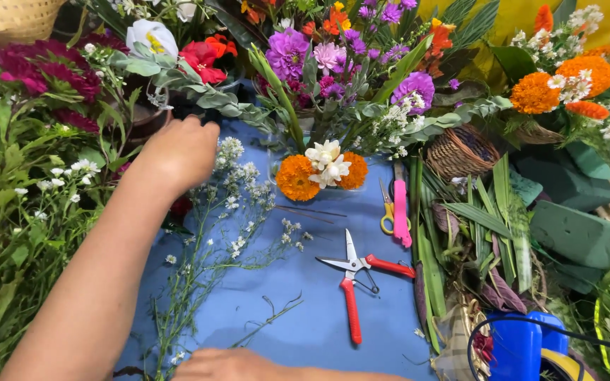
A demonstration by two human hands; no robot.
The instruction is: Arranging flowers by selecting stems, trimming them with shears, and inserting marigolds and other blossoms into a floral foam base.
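Note:
My left hand (178, 152) reaches forward over the blue table surface (305, 317) toward leafy green stems at the back left; its fingers curl down and what they hold is hidden. My right hand (231, 365) lies at the bottom edge on the blue surface, fingers closed near thin green stems. Sprigs of small white flowers (231, 212) lie between the two hands. A small arrangement of orange marigolds and a white flower (324, 171) stands in the middle, in front of purple and pink blooms (319, 56).
Red-handled snips (354, 279) lie open on the blue surface. Yellow-and-pink scissors (395, 210) rest beside them. A wicker basket (460, 152), long green leaves (488, 233), dark green foam blocks (580, 233) and a blue container (520, 346) crowd the right. Dark red flowers (44, 70) fill the left.

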